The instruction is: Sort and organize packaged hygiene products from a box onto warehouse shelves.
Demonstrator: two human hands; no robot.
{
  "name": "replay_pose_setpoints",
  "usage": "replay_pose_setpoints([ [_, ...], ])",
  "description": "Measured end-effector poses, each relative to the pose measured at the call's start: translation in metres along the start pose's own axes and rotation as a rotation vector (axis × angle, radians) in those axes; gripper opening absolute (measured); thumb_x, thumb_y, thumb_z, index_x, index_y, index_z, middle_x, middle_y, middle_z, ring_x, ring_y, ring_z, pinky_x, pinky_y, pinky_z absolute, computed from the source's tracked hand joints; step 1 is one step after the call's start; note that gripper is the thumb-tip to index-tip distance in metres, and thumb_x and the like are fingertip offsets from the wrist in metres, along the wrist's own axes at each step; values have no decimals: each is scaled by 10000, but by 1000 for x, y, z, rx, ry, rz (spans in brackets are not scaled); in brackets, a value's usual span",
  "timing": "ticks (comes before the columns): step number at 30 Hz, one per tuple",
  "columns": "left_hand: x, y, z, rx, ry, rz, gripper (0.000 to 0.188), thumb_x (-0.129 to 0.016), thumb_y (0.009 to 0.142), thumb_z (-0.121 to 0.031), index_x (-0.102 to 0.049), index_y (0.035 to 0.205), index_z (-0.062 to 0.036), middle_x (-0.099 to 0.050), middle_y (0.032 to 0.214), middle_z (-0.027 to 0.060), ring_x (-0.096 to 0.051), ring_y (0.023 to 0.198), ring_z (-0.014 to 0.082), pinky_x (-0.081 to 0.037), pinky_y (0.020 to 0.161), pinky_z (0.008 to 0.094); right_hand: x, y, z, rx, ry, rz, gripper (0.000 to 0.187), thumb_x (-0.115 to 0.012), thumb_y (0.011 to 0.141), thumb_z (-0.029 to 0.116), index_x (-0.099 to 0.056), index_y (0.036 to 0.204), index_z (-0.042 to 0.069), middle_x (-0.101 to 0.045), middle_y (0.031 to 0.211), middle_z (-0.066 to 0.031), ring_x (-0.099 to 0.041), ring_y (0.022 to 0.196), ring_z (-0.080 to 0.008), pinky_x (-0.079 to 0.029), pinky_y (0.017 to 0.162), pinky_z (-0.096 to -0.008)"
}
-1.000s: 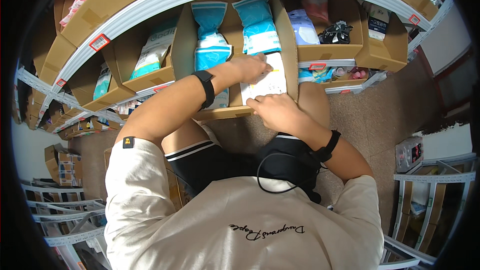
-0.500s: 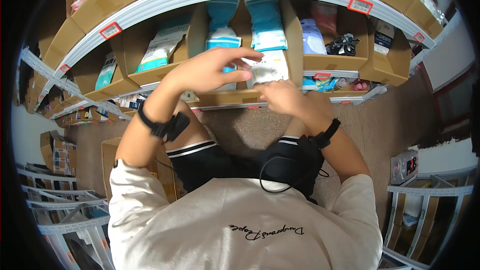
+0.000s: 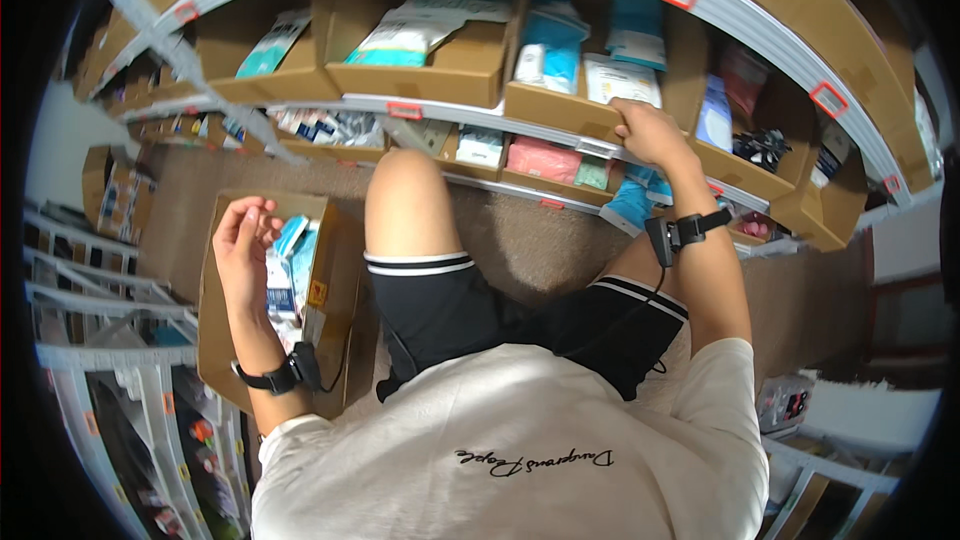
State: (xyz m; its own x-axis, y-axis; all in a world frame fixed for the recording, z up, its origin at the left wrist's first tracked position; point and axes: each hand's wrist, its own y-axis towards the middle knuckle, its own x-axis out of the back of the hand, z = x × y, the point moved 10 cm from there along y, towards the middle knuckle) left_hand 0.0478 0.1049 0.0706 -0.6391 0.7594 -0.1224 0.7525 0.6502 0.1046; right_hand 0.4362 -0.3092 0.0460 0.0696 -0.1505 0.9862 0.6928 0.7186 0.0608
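Observation:
My left hand (image 3: pixel 243 245) hovers over an open cardboard box (image 3: pixel 222 325) on the floor to my left. Its fingers are loosely bent and apart, and I see nothing in them. Inside that box lie several blue and white packets (image 3: pixel 297 265). On the shelf, my right hand (image 3: pixel 650 132) is closed over the front edge of a cardboard bin (image 3: pixel 560 112). Directly behind those fingers is a white packet (image 3: pixel 622 80). Blue and white pouches (image 3: pixel 550 45) stand beside and behind it in the same bin.
Neighbouring bins hold teal and white pouches (image 3: pixel 400 38), a lilac packet (image 3: pixel 714 112) and a black bundle (image 3: pixel 762 148). Below, the lower shelf carries pink packets (image 3: pixel 543 157). A slanted metal brace (image 3: pixel 190 65) crosses the left side. More metal racks (image 3: pixel 120 355) stand at the lower left.
My left hand has moved from the shelf bin down and left to over the floor box. The right hand stays at the bin's front edge. The view has turned left.

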Motion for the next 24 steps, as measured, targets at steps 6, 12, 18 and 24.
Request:
replay_pose_setpoints([
  [6,142,19,86,252,439,-200,163,-641,935,-154,-673,1052,-46,-692,916,46,-632,799,84,-466,665,227,45,6,77,123,6,-345,412,-666,873,135,-546,1248,14,-598,1231,-220,-556,1152,-410,-453,975,-444],
  [12,216,31,217,501,892,21,395,-810,785,-273,-678,1056,-17,-714,962,114,-678,911,245,-531,809,348,17,13,238,395,613,-153,294,-653,882,92,-599,1166,37,-627,1214,-145,-606,1138,-259,-484,943,-347],
  [18,254,79,290,596,1415,26,843,-877,670,-303,-496,1367,-20,-558,1324,258,-554,1219,384,-465,1019,417,-71,17,314,354,1208,190,276,-590,908,-37,-582,1183,-14,-629,1210,-111,-594,1129,-188,-476,942,-312],
  [24,227,98,336,728,1398,177,905,-800,742,-223,-315,1507,-203,-366,1532,164,-418,1371,381,-408,1096,498,-113,27,322,260,1433,247,282,-586,925,-33,-546,1204,-42,-623,1206,-128,-603,1104,-172,-451,966,-293],
])
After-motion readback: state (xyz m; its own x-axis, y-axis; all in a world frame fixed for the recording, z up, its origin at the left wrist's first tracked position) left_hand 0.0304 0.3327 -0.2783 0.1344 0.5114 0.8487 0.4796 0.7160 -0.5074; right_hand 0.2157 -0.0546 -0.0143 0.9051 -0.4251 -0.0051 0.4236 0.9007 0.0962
